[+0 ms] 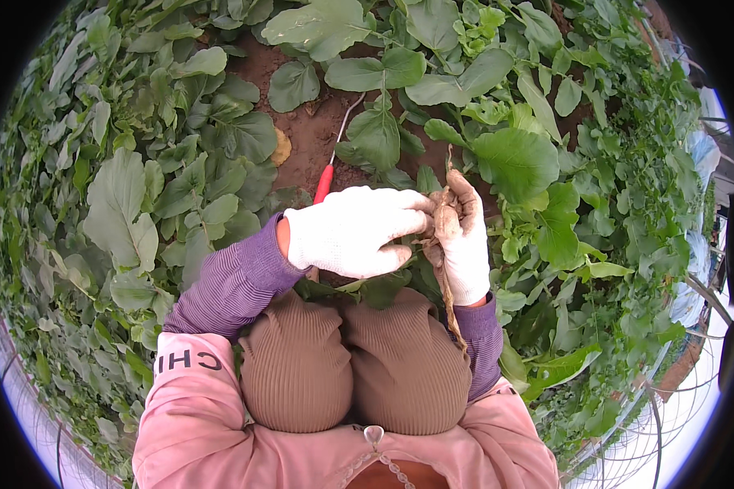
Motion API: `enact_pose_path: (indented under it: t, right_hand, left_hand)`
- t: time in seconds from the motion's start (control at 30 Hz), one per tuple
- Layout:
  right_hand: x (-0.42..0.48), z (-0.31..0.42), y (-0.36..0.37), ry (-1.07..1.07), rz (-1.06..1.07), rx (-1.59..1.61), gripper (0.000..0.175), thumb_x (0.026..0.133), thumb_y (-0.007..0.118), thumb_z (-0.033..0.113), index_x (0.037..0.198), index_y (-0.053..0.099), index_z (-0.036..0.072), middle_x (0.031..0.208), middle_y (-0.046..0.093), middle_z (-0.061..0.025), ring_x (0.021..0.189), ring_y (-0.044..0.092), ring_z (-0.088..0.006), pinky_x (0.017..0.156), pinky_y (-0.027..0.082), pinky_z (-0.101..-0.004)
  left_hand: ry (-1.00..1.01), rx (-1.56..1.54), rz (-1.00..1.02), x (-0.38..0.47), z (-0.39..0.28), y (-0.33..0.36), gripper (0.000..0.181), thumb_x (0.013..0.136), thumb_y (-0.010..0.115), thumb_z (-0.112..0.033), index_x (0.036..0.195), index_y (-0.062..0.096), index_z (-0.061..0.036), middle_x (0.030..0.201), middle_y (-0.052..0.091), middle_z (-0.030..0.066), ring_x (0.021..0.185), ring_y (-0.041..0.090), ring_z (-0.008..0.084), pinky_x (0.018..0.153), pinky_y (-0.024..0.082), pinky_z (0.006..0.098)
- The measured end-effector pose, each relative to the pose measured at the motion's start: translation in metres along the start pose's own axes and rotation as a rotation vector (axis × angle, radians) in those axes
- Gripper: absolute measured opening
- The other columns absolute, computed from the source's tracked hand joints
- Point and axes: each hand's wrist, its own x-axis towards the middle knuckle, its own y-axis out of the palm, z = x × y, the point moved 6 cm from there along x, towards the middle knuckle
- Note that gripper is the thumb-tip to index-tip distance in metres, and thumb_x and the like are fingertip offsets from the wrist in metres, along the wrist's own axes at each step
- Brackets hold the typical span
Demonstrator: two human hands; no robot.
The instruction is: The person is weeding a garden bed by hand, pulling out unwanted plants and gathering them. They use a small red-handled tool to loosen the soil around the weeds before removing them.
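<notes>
My left hand, in a white knit glove, is palm down with its fingers pointing right. Its fingertips meet a withered brown plant clump, while the thumb stays apart below; whether they grip it is hidden. Around that clump curl the soil-stained fingers of my right hand, gloved too. A long dried strand hangs from it towards my right knee, and a thin tip sticks up above. Partly behind my left hand is a hand tool with a red handle and a thin, slightly bent metal shaft, over the soil.
Leafy green plants crowd both sides and the front. Brown soil shows between them, with a yellow leaf on it. My bent knees are close below my hands. Clear plastic sheeting and thin bars edge the far right.
</notes>
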Motion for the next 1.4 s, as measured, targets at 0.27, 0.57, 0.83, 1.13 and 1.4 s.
enact_pose_path:
  t: [0.27,0.57,0.83,1.13,1.4]
  right_hand:
    - [-0.005,-0.001,0.009,0.084,0.073,0.076,0.025,0.086,0.056,0.009,0.109,0.052,0.001,0.1,0.059,-0.0068,0.074,0.056,-0.0079,0.055,0.042,-0.0164]
    - [-0.004,-0.015,0.014,0.169,0.272,-0.05,0.024,0.08,0.04,-0.002,0.098,0.056,0.0,0.102,0.062,-0.0103,0.083,0.061,-0.0126,0.067,0.048,-0.0225]
    - [0.002,-0.02,0.018,0.259,0.275,-0.038,0.014,0.085,0.05,0.003,0.097,0.055,-0.002,0.095,0.062,-0.0112,0.085,0.062,-0.0178,0.076,0.051,-0.0288]
    - [0.004,-0.016,0.022,0.162,0.3,-0.07,0.017,0.083,0.047,0.002,0.097,0.055,-0.002,0.096,0.062,-0.011,0.083,0.06,-0.0135,0.072,0.048,-0.0235]
    - [-0.003,0.0,0.041,0.152,0.337,0.012,0.047,0.082,0.044,-0.001,0.128,0.038,-0.001,0.099,0.057,-0.013,0.094,0.057,-0.0185,0.086,0.046,-0.0306]
  left_hand:
    - [-0.048,-0.159,0.224,-0.008,-0.01,-0.019,0.028,0.077,0.056,-0.016,0.103,0.061,-0.0072,0.111,0.056,0.0111,0.089,0.058,0.0296,0.074,0.048,0.0379]
    - [-0.651,-0.575,-0.826,-0.005,0.152,-0.079,0.054,0.084,0.057,-0.025,0.128,0.042,0.0012,0.125,0.047,0.012,0.109,0.049,0.0184,0.087,0.043,0.0299]
    - [-0.264,-0.632,-0.68,0.096,0.136,-0.077,0.065,0.073,0.068,-0.03,0.126,0.042,-0.0039,0.12,0.053,0.0123,0.107,0.052,0.0211,0.094,0.039,0.0318]
    - [-0.084,0.192,-0.771,0.062,0.065,-0.061,0.063,0.067,0.056,-0.012,0.128,0.04,-0.0061,0.129,0.04,0.0196,0.112,0.045,0.0368,0.093,0.041,0.041]
    - [-0.819,0.771,0.068,-0.106,0.126,-0.074,0.032,0.075,0.057,-0.027,0.101,0.06,-0.0089,0.1,0.06,0.0102,0.091,0.056,0.0273,0.082,0.044,0.0383]
